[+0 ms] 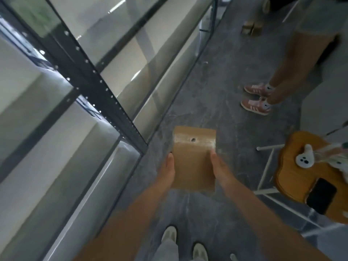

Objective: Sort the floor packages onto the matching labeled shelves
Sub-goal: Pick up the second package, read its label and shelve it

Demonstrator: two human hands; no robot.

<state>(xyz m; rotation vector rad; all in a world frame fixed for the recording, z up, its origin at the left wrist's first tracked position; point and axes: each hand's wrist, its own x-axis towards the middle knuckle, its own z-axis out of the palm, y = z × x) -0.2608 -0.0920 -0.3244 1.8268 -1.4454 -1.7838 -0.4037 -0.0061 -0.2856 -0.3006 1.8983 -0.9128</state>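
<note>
Pouch up off floor, brown, flat, looks light, bendy. Left hand, right hand pinching side edges. Sensible hold: mid-sides.

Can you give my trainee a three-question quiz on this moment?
1. True or false: the brown paper package is held by both hands, left hand and right hand.
2. The metal shelving is on the person's: A) left B) right C) behind.
3. What dark item lies on the wooden stool?

Key: 1 true. 2 A. 3 A phone.
</note>
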